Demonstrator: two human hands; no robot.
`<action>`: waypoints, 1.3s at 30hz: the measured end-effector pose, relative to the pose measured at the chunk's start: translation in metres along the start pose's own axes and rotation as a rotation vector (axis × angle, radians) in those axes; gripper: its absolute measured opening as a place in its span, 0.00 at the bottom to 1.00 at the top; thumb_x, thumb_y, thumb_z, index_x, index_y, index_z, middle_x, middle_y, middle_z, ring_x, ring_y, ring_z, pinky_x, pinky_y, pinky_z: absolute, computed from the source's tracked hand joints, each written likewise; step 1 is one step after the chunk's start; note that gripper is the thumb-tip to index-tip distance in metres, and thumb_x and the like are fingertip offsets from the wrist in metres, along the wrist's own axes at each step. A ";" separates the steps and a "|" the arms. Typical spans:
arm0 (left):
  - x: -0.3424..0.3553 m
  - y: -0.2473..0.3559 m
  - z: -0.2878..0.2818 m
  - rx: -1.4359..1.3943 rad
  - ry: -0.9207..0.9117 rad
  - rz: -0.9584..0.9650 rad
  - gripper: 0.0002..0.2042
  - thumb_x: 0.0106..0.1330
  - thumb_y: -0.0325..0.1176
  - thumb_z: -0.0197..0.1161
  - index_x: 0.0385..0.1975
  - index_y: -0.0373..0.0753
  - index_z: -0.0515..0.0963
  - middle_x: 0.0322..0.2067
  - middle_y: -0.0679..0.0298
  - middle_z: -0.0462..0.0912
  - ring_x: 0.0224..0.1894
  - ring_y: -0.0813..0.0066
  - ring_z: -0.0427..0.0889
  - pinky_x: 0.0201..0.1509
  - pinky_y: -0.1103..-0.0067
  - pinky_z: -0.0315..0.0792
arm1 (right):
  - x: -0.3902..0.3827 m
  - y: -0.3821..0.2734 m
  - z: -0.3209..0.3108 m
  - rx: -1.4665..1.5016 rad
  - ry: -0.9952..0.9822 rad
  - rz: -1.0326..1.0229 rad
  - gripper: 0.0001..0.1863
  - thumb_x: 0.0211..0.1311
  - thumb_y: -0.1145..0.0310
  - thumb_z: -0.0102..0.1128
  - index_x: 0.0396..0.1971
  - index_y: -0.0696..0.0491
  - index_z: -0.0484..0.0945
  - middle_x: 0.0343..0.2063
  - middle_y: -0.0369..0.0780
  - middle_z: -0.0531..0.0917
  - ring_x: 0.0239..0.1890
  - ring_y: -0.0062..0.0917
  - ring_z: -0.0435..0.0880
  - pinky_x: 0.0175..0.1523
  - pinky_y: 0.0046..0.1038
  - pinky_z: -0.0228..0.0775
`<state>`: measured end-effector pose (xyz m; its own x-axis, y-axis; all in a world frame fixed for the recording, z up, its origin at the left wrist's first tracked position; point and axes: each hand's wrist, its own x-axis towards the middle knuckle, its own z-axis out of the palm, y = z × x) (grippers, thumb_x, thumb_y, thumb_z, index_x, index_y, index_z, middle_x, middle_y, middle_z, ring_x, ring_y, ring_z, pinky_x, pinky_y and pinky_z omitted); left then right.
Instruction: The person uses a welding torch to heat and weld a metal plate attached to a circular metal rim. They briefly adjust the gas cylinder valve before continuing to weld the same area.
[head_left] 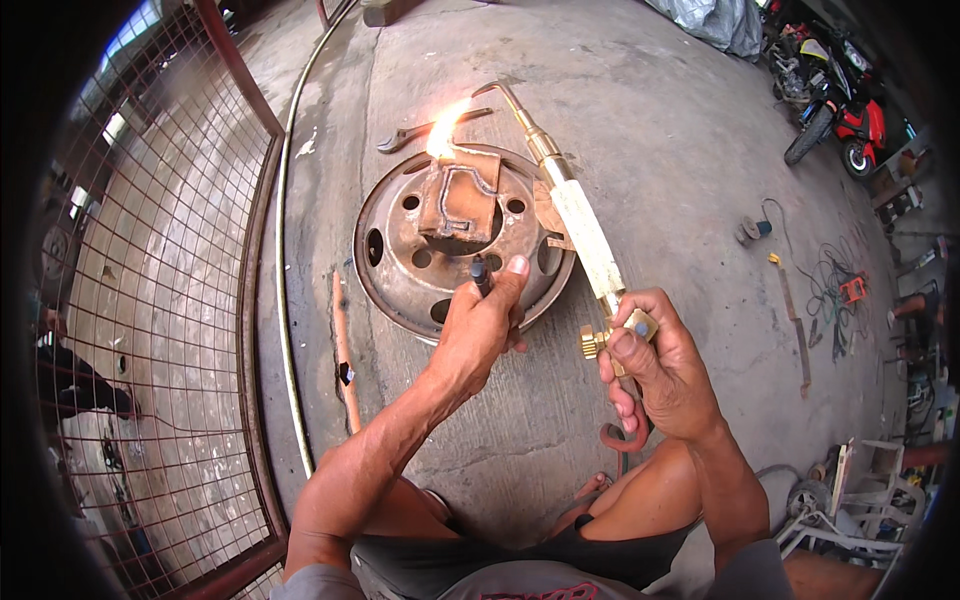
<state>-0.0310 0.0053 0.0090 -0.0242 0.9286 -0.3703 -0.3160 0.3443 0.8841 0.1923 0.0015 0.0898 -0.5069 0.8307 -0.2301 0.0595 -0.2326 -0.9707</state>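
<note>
In my right hand (655,360) is a brass gas torch (588,240), gripped by the valve end with its bent tip pointing away and left. A bright yellow-orange flame (450,125) streams from the tip down toward some rusty metal pieces (465,200), which have dark weld beads along them. The pieces lie on a rusty steel wheel rim (385,290), flat on the floor. My left hand (480,325) is closed over the rim's near side around what looks like a small black lighter (480,275); most of it is hidden by the fingers. A reddish hose (628,440) curls below the torch.
An adjustable wrench (405,137) lies just beyond the rim. A rusty bar (345,350) and a long pale hose (285,240) run along the left, beside a red mesh fence (170,260). Cables (835,290) and a red motorcycle (860,130) are on the right.
</note>
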 end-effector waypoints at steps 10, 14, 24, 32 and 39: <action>-0.014 -0.015 0.008 -0.028 0.239 0.134 0.18 0.81 0.47 0.58 0.43 0.34 0.78 0.30 0.64 0.81 0.29 0.76 0.79 0.31 0.77 0.74 | 0.007 0.025 0.010 -0.107 -0.327 0.320 0.13 0.80 0.56 0.56 0.50 0.48 0.69 0.26 0.32 0.75 0.14 0.11 0.74 0.13 0.19 0.67; -0.004 -0.037 0.009 -0.076 0.158 0.036 0.16 0.80 0.46 0.60 0.43 0.36 0.77 0.32 0.64 0.81 0.30 0.76 0.80 0.31 0.77 0.76 | 0.001 0.034 0.003 -0.157 -0.295 0.389 0.12 0.79 0.58 0.57 0.51 0.47 0.70 0.26 0.32 0.75 0.16 0.12 0.74 0.17 0.20 0.69; 0.022 -0.043 0.007 -0.074 -0.008 -0.098 0.17 0.80 0.45 0.60 0.47 0.33 0.76 0.34 0.62 0.82 0.28 0.76 0.79 0.32 0.77 0.77 | 0.001 0.040 0.000 -0.351 -0.166 0.338 0.13 0.77 0.58 0.59 0.50 0.51 0.73 0.24 0.32 0.77 0.18 0.15 0.77 0.20 0.23 0.72; 0.027 -0.045 0.007 -0.118 0.078 -0.083 0.20 0.79 0.46 0.61 0.37 0.30 0.80 0.27 0.60 0.82 0.23 0.76 0.77 0.29 0.76 0.74 | 0.013 0.038 0.006 -0.374 -0.161 0.362 0.13 0.76 0.59 0.59 0.50 0.51 0.73 0.23 0.32 0.77 0.20 0.16 0.80 0.23 0.24 0.77; 0.026 -0.044 0.004 -0.132 0.111 -0.097 0.21 0.78 0.47 0.62 0.38 0.30 0.80 0.27 0.60 0.82 0.24 0.75 0.77 0.30 0.75 0.71 | 0.017 0.040 0.011 -0.387 -0.164 0.363 0.12 0.76 0.60 0.58 0.49 0.52 0.73 0.23 0.32 0.77 0.21 0.16 0.81 0.24 0.24 0.78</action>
<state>-0.0138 0.0150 -0.0382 -0.0895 0.8685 -0.4876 -0.4437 0.4035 0.8002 0.1764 0.0012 0.0475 -0.5204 0.6354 -0.5705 0.5512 -0.2604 -0.7927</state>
